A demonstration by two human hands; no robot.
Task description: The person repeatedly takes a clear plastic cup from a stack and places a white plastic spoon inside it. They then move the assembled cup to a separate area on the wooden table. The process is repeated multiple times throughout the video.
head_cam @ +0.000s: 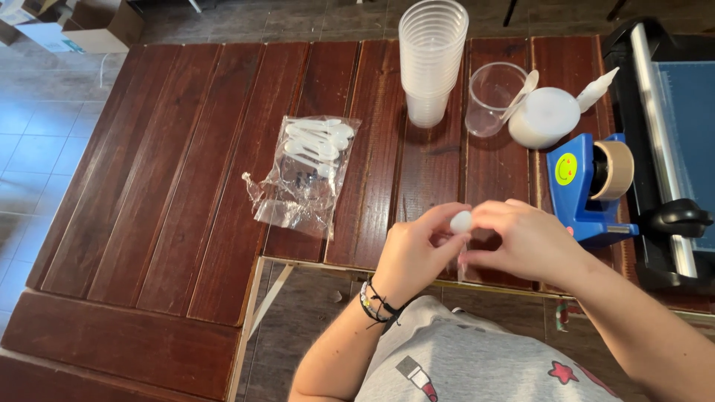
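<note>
Both hands, left hand (413, 249) and right hand (521, 238), are pinching a small white spoon (461, 221) near the table (186, 186) edge, best gripped lightly.

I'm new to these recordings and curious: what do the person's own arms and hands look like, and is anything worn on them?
Both are bare: no gloves, and no sleeves reach the forearms. The left hand has a stack of thin bracelets at the wrist, dark cords mixed with small light beads. The right hand shows no ring, watch or band. Below them is a grey shirt with small printed pictures.
</note>
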